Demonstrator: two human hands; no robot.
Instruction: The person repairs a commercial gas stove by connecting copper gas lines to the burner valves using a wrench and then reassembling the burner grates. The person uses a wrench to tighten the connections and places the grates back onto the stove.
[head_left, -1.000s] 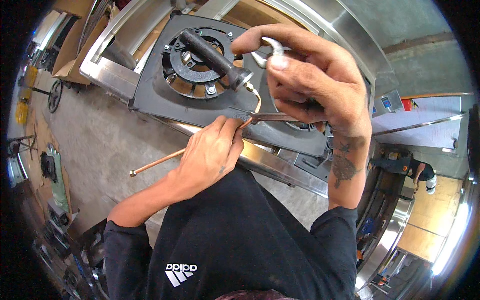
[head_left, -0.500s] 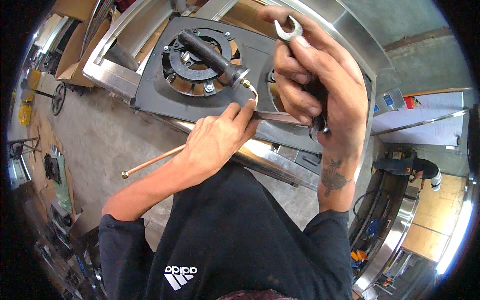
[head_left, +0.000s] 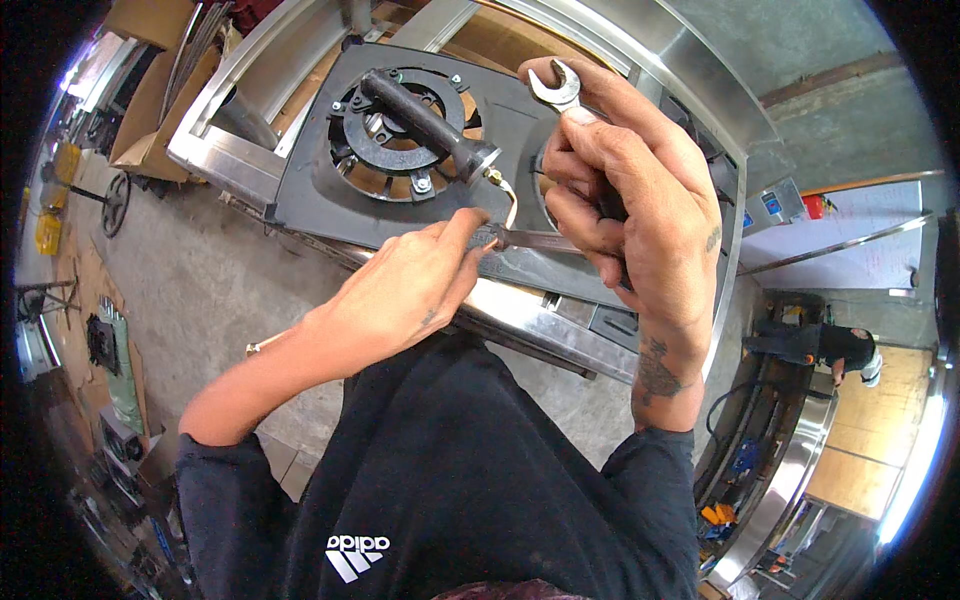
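Note:
My right hand [head_left: 650, 190] is closed around an open-end wrench [head_left: 556, 88], its jaw pointing up past the fingertips. A second wrench [head_left: 545, 241] runs from under that hand leftward to the thin copper tube [head_left: 512, 212]; its far end is hidden by the palm. Beside the second wrench's head, the fingers of my left hand [head_left: 410, 285] are closed on the tube. The tube bends up to a brass fitting [head_left: 493, 176] on a black burner pipe [head_left: 420, 122], which lies across a round black burner ring [head_left: 358, 140]. Its other end, with a brass nut [head_left: 253, 349], shows behind my left forearm.
The black cooktop panel [head_left: 310, 190] rests on a stainless steel frame [head_left: 225, 150]. Left of it stand a cardboard box [head_left: 150, 140] and a valve handwheel [head_left: 116, 205] over concrete floor. Far right, another person [head_left: 840, 345] bends by a wooden board [head_left: 880, 420].
My right hand has turned and shifted slightly left and down, tilting the upper wrench. My left hand has moved a little down, uncovering the second wrench's head. Less of the tube's free end shows.

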